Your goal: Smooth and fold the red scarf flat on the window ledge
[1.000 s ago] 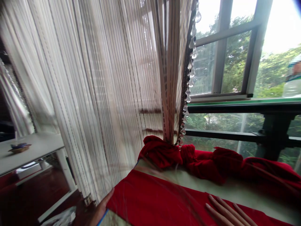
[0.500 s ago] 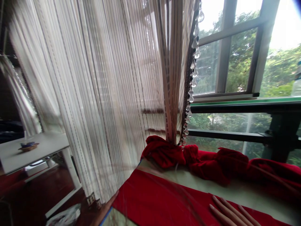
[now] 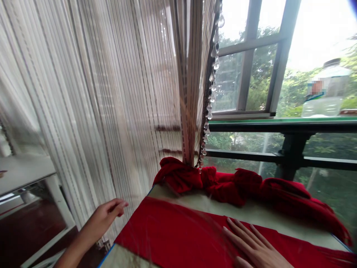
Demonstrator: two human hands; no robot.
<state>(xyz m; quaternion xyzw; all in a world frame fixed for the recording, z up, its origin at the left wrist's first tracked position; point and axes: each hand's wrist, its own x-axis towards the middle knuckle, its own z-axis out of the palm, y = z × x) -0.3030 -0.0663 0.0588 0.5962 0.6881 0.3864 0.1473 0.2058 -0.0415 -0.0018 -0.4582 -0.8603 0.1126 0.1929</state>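
Observation:
A flat piece of red cloth (image 3: 178, 234) lies across the pale table top (image 3: 290, 221) in front of me. My right hand (image 3: 253, 238) rests on this cloth, palm down, with fingers stretched out and slightly apart. Beyond the table's left edge my left hand (image 3: 108, 214) is raised in front of the striped curtain, its fingers curled in and the thumb close to them. Nothing shows between those fingers. Bunched red fabric (image 3: 223, 184) runs along the back of the table.
A sheer striped curtain (image 3: 134, 93) with a beaded edge (image 3: 210, 93) hangs at the left and touches the back corner. Behind are a dark railing (image 3: 251, 128), an open window (image 3: 248, 78) and a plastic bottle (image 3: 323, 106). A white table (image 3: 25, 167) stands far left.
My left hand has come up into view from below the table's left edge. The view has turned right, bringing the bottle in. My right hand stays flat on the red cloth.

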